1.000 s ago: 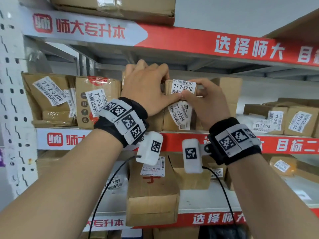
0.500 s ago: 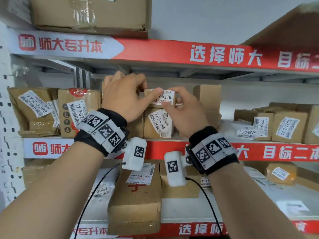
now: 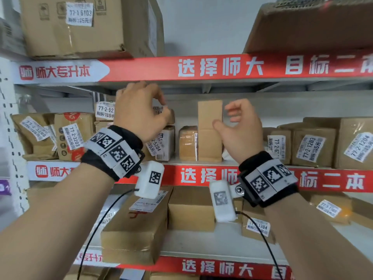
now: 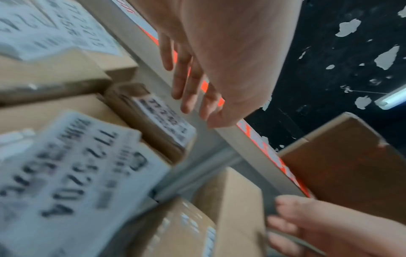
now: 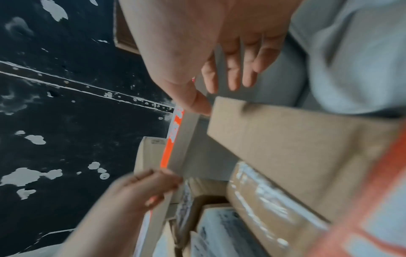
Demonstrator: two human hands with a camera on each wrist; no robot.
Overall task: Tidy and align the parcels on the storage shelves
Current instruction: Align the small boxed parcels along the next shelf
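On the middle shelf a small parcel (image 3: 171, 119) lies on top of the parcel labelled 5204 (image 3: 165, 142). My left hand (image 3: 159, 106) hovers just in front of it with relaxed fingers and holds nothing. The left wrist view shows the left hand's fingers (image 4: 186, 90) clear of the small parcel (image 4: 158, 118). My right hand (image 3: 228, 116) is open beside a tall upright cardboard box (image 3: 210, 130), at its right edge. In the right wrist view the thumb (image 5: 197, 102) sits close to the tall box's top corner (image 5: 296, 147); whether it touches is unclear.
A small taped box (image 3: 187, 144) stands between 5204 and the tall box. Labelled parcels fill the shelf at the left (image 3: 70, 134) and right (image 3: 312, 146). The red-banner shelf beam (image 3: 201, 175) runs below my wrists. Large boxes (image 3: 80, 27) sit above, more parcels (image 3: 137, 229) below.
Both hands have let go of the small top parcel they were holding. The right hand has moved right to the tall box. The left hand has drawn back a little.
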